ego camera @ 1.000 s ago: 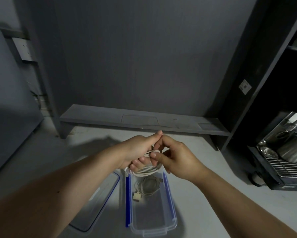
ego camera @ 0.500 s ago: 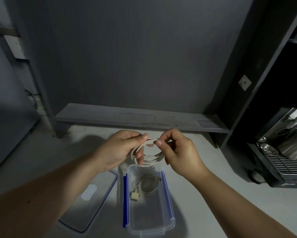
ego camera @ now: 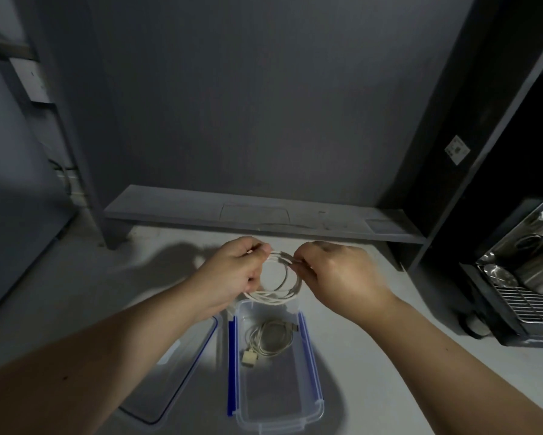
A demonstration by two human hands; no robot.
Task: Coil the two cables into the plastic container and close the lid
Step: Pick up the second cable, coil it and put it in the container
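White cable (ego camera: pixel 281 285), wound into a loose round coil, is held in the air just above the far end of the clear plastic container (ego camera: pixel 307 400). The coil is gripped at its upper left by the left hand (ego camera: pixel 232 274), whose fingers are curled and pressed together around the strands, and at its upper right by the right hand (ego camera: pixel 336 274), whose thumb and fingertips are pinched on the strands near a connector end. The lowest loops of the coil are seen hanging just over the container's far rim; contact with the rim cannot be determined. A second cable (ego camera: pixel 268 339), already coiled, is found lying on the container's floor in its far half, with a pale rectangular plug at the near left of that coil and a small dark connector at its far right. The container's blue side latches are seen along both long walls. The transparent lid (ego camera: pixel 182 381), edged in blue, is laid flat just left of the container, partly covered by the left forearm. Both rest on a pale grey counter (ego camera: pixel 373 365). Well to the right of the container, a dark machine with a wire rack and metal cups (ego camera: pixel 533 287) is noted. A low grey shelf (ego camera: pixel 263 218) runs beyond the container against the wall.
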